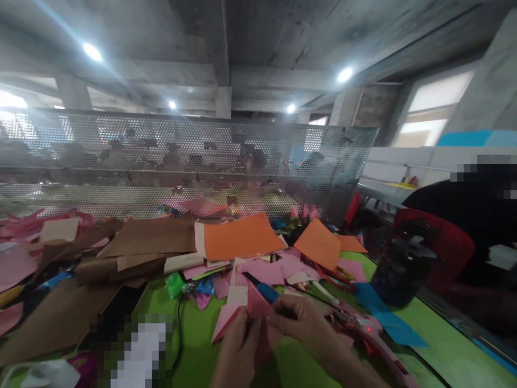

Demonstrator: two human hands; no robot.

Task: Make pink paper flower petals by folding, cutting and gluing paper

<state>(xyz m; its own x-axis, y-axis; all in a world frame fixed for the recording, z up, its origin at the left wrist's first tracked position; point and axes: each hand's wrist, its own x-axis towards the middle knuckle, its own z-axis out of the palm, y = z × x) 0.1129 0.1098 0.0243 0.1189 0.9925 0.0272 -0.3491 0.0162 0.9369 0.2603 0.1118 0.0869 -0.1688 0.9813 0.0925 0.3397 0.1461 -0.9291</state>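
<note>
A pink sheet of paper, folded to a point at the top, is held up over the green table. My left hand is closed on its lower left part. From the other side, the fingers of my right hand pinch its right edge. A pink triangular flap sticks out to the left of my left hand. Just behind the paper lies a blue-handled cutter. A pink glue gun with a red light rests right of my right hand.
Orange paper, brown paper and pink scraps cover the back of the green table. Blue paper and a dark bottle stand right. A perforated metal screen rises behind. A person in black sits at right.
</note>
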